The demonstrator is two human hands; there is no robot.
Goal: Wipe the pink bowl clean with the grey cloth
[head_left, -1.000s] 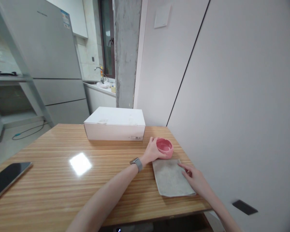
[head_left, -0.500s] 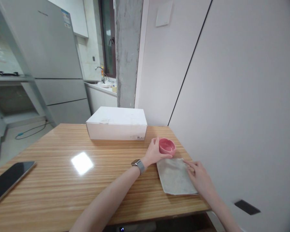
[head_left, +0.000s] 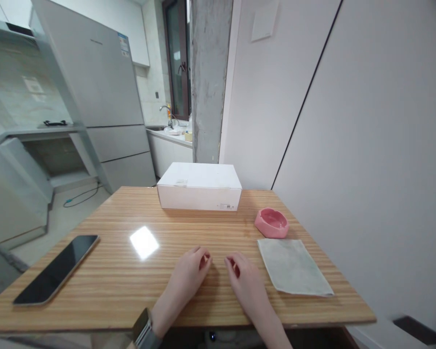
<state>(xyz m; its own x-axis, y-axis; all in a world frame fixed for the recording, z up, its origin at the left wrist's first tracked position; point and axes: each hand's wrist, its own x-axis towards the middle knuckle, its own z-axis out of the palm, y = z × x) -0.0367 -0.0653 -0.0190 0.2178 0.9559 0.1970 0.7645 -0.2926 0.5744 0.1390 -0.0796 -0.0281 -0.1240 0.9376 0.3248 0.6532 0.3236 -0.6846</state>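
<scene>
My left hand (head_left: 191, 271) rests over the front middle of the wooden table (head_left: 105, 271), its fingers curled in toward the thumb with nothing in them. Close by on the right, my right hand (head_left: 245, 278) is closed the same way and holds nothing. A gap separates the two hands. The folded pale grey cloth (head_left: 294, 266) lies flat to the right of my right hand, untouched. Just behind the cloth stands a pink bowl (head_left: 271, 224) with thick, angled sides, upright near the table's right edge.
A white box (head_left: 199, 196) sits at the back of the table. On the left lies a dark phone (head_left: 58, 271). The pale wall (head_left: 370, 169) runs close along the right side. Beyond the table stand a grey fridge (head_left: 94, 82) and a concrete pillar (head_left: 210, 82).
My left hand has let go of the pink bowl, and my right hand has left the cloth. Both have drawn back to the front middle. The view has turned left.
</scene>
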